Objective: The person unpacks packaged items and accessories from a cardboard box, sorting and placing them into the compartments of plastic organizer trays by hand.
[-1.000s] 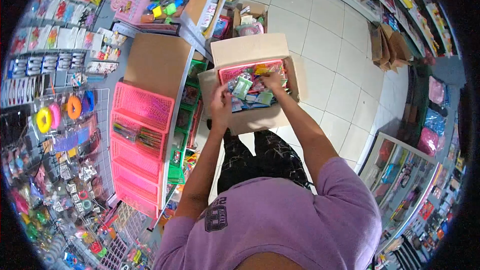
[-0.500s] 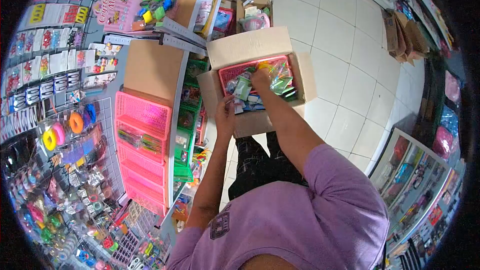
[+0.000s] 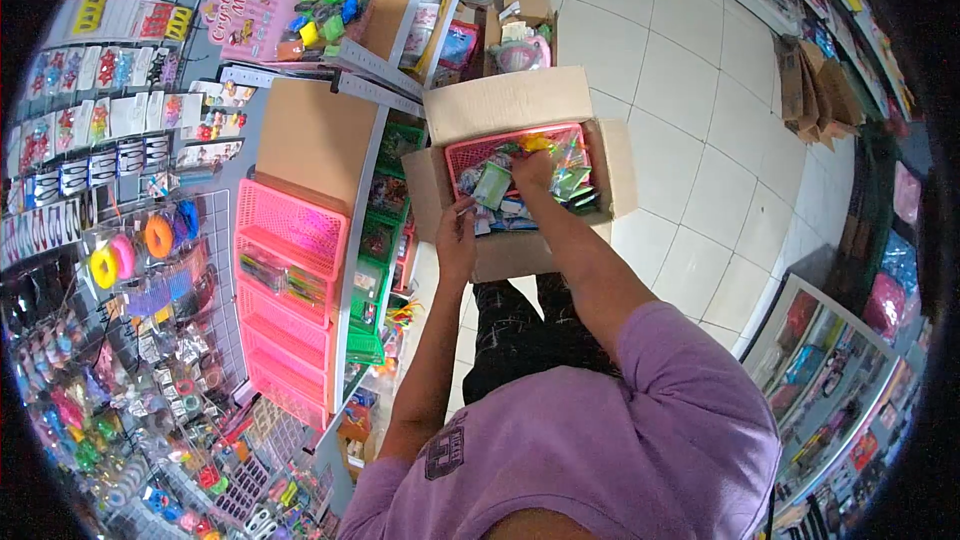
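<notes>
An open cardboard box point(image 3: 507, 92) stands in front of my legs. Inside it is a pink plastic basket point(image 3: 468, 152), filled with small plastic-wrapped packets point(image 3: 568, 180). My right hand point(image 3: 533, 170) reaches down among the packets, fingers curled beside a yellow-orange item point(image 3: 535, 142); what they grip is hidden. At the box's near left corner, my left hand point(image 3: 457, 233) has its fingers bent inward over the rim, close to a pale green packet point(image 3: 491, 185). Whether those fingers hold the packet or only touch it is too small to tell.
Pink baskets point(image 3: 285, 315) and green baskets point(image 3: 372, 240) line the shelf unit on my left. Hair accessories hang on the wall rack point(image 3: 110, 155). Another open box point(image 3: 520, 30) stands beyond mine. Folded cardboard point(image 3: 815, 95) lies on the tiled floor point(image 3: 690, 130) at right.
The view has shifted slightly, so the box appears a little lower and further right. My right hand stays in the basket, and my left hand stays at the near left corner.
</notes>
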### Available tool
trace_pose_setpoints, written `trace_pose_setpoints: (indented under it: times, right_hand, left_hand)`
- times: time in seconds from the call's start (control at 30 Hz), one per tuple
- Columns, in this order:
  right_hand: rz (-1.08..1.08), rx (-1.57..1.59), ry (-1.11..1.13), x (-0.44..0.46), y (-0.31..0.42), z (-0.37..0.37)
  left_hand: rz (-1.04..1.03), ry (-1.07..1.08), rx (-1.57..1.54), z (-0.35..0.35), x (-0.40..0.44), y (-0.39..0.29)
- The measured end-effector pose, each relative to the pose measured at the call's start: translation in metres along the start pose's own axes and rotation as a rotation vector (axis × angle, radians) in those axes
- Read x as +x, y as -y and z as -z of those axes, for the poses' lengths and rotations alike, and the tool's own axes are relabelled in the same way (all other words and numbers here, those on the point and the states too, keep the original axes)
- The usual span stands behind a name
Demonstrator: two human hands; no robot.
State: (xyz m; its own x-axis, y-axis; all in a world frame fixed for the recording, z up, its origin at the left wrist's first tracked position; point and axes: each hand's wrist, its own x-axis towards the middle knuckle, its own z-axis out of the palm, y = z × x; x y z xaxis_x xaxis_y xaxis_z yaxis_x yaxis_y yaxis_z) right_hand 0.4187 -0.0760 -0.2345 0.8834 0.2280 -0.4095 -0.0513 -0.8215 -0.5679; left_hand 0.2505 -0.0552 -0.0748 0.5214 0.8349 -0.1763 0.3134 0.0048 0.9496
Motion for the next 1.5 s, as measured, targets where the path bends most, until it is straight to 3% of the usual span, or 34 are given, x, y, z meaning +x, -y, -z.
trace_pose_setpoints:
  times: [0.1,0.2,0.3,0.5,0.6,0.7,0.8,0.9,1.0,1.1,1.2,1.3,1.4,1.5]
  right_hand:
    - [-0.002,0.016,0.049,-0.005,-0.005,0.018]
    - [0.061,0.067,0.063,-0.017,-0.021,0.032]
    - [-0.045,0.199,0.440,-0.029,-0.012,0.078]
    - [0.296,0.326,0.682,-0.066,0.019,0.137]
    - [0.737,0.229,0.450,-0.070,0.010,0.118]
    - [0.750,0.306,0.492,-0.073,0.019,0.111]
    - [0.694,0.019,0.454,-0.091,0.047,0.121]
    - [0.716,-0.122,0.461,-0.095,0.055,0.123]
    - [0.815,-0.054,0.530,-0.090,0.053,0.120]
    - [0.770,0.105,0.683,-0.066,0.041,0.101]
    - [0.770,-0.217,0.277,-0.029,0.030,0.089]
    - [0.750,-0.493,0.184,0.008,0.001,0.054]
    - [0.816,-0.711,0.310,0.018,0.003,0.036]
    - [0.803,-0.834,0.329,0.021,0.002,0.025]
  left_hand:
    - [0.132,0.072,0.107,0.003,-0.002,-0.004]
    - [0.112,0.043,-0.017,-0.004,-0.001,0.002]
    - [0.065,0.123,0.036,-0.006,0.003,0.007]
    - [0.127,0.276,0.136,-0.025,0.007,-0.002]
    - [0.197,0.250,0.011,-0.035,0.006,-0.007]
    - [0.111,0.255,-0.174,-0.042,0.011,0.021]
    - [0.349,0.196,-0.294,-0.038,0.010,0.016]
    - [0.403,0.080,-0.574,-0.045,0.008,0.015]
    - [0.450,0.041,-0.706,-0.040,0.002,0.036]
    - [0.443,-0.094,-0.682,-0.032,0.003,0.049]
    - [0.475,-0.165,-0.769,-0.014,0.004,0.048]
    - [0.458,-0.224,-0.624,0.010,-0.002,0.031]
    - [0.345,-0.112,-0.595,0.033,-0.009,0.027]
    - [0.495,-0.202,-0.661,0.042,-0.018,0.021]
